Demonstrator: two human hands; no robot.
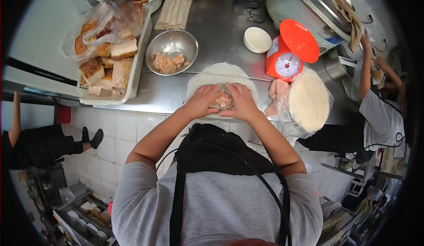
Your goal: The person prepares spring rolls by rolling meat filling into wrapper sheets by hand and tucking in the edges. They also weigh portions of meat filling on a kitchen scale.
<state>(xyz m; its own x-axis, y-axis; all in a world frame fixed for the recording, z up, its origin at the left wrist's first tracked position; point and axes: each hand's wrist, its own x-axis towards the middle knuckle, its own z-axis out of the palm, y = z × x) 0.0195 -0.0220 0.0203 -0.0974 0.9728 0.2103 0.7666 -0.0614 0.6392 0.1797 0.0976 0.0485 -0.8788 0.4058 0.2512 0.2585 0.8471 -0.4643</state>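
A thin, pale round wrapper (220, 72) lies at the front edge of the steel counter, under both hands. On it sits a lump of minced meat filling (224, 99). My left hand (203, 101) curls against the filling's left side. From the other side my right hand (241, 102) cups it, fingers bent and thumb toward the front. Part of the filling is hidden by the fingers. Beyond the wrapper to the left, a metal bowl (182, 38) holds more minced filling (168, 63). A stack of round wrappers (310, 99) in plastic lies to the right.
A white basket (140, 65) of roasted meat pieces (106, 69) stands at left. Several white rolls (175, 11) lie behind the bowl. A red scale (288, 62), a small cream bowl (257, 40) and a crumpled pink cloth (278, 96) are at right. Other people stand at both sides.
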